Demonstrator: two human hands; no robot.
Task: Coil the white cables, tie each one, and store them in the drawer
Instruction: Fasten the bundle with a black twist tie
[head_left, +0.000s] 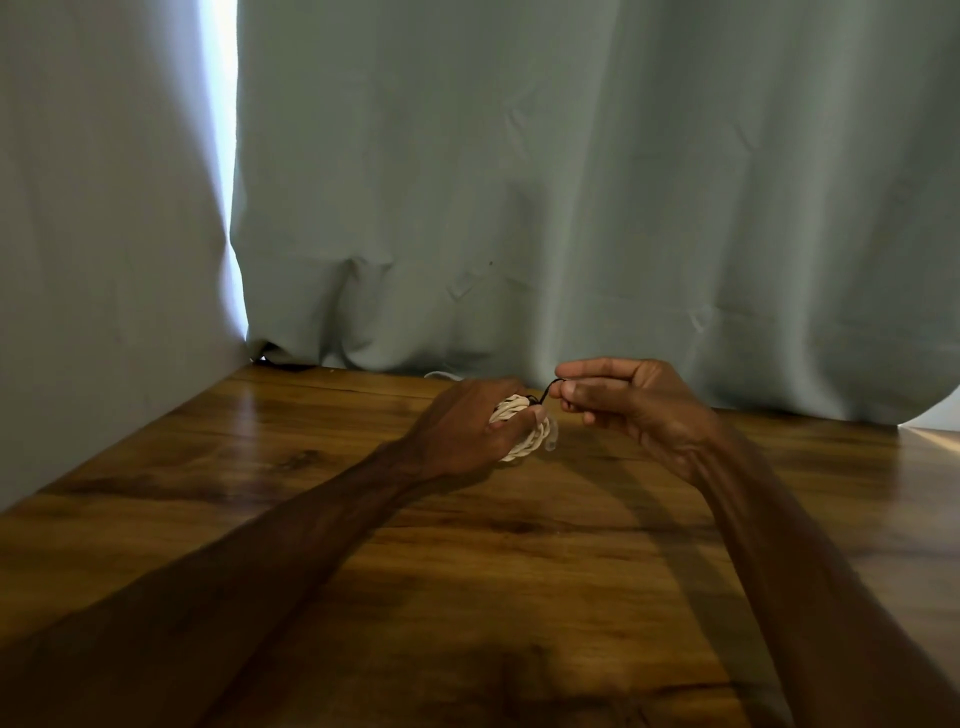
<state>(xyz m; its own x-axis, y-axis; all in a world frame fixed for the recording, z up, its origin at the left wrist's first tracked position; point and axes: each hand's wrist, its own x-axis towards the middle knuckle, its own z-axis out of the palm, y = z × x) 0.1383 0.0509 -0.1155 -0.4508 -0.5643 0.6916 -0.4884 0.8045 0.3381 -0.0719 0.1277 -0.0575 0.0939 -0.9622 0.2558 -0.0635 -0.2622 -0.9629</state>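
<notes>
Nearest, from 6 o'clock up to mid-frame, lies a table (467, 597) of glossy brown wood with dark grain streaks, knots and soft reflections. Two bare forearms cross it, the left from 7 o'clock and the right from 5 o'clock, and both reach toward the centre.

Just past the middle of the table the left hand (462, 431) is seen from the back. Its fingers are curled round a coil (524, 441) of white cable, gripping it low over the wood; I cannot tell whether the coil touches the table. Just beside it, at 3 o'clock from the coil, the right hand (634, 400) is raised a little higher. Its thumb and forefinger are pressed together on a thin black tie (545, 391), and the other fingers are folded in. The tie runs in a short arc from the pinch down to the top of the coil.

Beyond the hands, at 12 o'clock along the table's far edge, a short loop of white cable (441, 374) shows against the hem of a grey-green curtain (571, 182). The curtain hangs in loose folds across the whole back. At 9 o'clock stands a plain pale wall (104, 208). Between wall and curtain a bright gap (221, 130) lets daylight through.
</notes>
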